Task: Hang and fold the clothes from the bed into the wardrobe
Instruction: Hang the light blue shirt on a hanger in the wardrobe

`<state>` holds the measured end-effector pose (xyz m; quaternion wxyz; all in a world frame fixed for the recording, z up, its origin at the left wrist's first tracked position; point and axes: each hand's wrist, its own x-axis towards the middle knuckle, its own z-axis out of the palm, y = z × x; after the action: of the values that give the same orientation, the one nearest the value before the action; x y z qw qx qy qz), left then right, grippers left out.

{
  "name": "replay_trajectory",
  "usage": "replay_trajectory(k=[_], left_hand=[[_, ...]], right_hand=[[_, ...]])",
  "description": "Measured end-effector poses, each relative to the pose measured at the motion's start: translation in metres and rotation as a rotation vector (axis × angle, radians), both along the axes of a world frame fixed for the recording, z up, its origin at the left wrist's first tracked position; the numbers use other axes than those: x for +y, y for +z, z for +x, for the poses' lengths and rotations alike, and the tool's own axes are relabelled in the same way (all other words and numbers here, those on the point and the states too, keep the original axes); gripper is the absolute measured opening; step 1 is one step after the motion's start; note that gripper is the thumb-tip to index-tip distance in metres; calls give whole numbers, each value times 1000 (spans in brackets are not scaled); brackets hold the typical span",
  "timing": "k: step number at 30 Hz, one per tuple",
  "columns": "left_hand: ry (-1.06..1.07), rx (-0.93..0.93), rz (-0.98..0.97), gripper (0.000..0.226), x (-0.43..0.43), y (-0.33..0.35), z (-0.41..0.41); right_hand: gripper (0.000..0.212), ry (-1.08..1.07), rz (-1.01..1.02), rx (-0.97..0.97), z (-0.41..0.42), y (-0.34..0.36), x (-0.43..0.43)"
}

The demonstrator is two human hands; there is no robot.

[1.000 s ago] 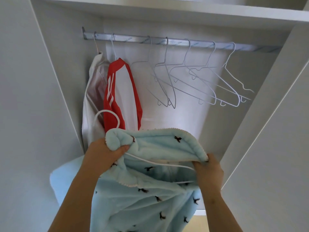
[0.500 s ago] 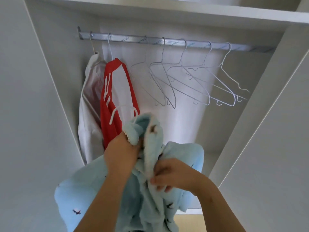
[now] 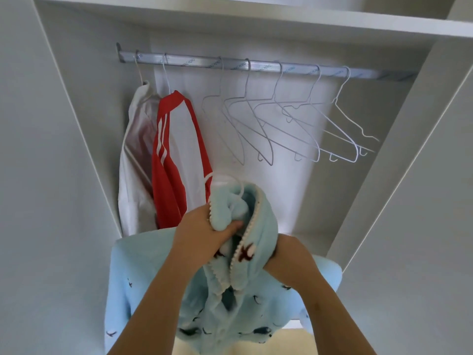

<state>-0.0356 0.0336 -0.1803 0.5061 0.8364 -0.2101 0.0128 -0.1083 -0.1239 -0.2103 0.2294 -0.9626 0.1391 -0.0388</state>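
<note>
Lower centre of the frame: your left hand (image 3: 202,234) grips the bunched collar of the blue fleece top (image 3: 256,298), your right hand (image 3: 286,254) clutches its edge. The top hangs lengthwise, collar pointing up toward the rail (image 3: 256,65).

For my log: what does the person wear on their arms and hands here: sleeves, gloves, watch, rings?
Nothing worn shows. The left forearm and right forearm are bare down to the frame's bottom edge, no sleeve or cuff in view. The left hand and right hand have no gloves; no watch, bracelet or ring is visible.
</note>
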Motion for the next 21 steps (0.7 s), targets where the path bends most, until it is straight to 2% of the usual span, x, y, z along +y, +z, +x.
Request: replay_trajectory(k=[2, 3, 5, 7, 9, 10, 13, 14, 15, 16, 17, 18, 19, 20, 21], left_hand=[[-48, 72, -10, 28, 3, 2, 4], [-54, 91, 9, 33, 8, 5, 9], [-38, 43, 63, 27, 20, 10, 20], [73, -27, -14, 20, 28, 14, 23], [190, -42, -112, 22, 24, 19, 16], [112, 9, -110, 22, 19, 20, 11], [-563, 395, 42, 39, 8, 23, -9], [-673, 461, -4, 39, 8, 24, -11], [-662, 461, -85, 32, 9, 24, -9], [-542, 331, -122, 23, 9, 19, -4], [-377, 118, -45, 19, 9, 16, 3], [-230, -146, 187, 23, 7, 16, 7], [-145, -327, 415, 32, 4, 14, 10], [-142, -404, 534, 39, 0, 9, 11], [-166, -393, 550, 41, -3, 5, 10]], right_hand=[[7, -84, 117, -34, -3, -8, -3], [14, -140, 155, -65, -6, -10, -6], [24, -243, 219, -131, -10, -12, -13], [24, -285, 243, -174, -11, -12, -19], [16, -321, 214, -203, -8, -11, -21], [15, -349, 198, -226, -7, -10, -21], [12, -427, 225, -257, -10, -6, -26], [10, -443, 264, -257, -13, -3, -27], [15, -456, 304, -252, -16, 0, -28], [18, -458, 347, -259, -19, 4, -29], [17, -458, 378, -264, -21, 6, -30], [12, -453, 392, -270, -22, 8, -31], [12, -441, 393, -264, -25, 10, -31], [17, -419, 395, -270, -27, 10, -31], [23, -396, 392, -283, -28, 9, -33]])
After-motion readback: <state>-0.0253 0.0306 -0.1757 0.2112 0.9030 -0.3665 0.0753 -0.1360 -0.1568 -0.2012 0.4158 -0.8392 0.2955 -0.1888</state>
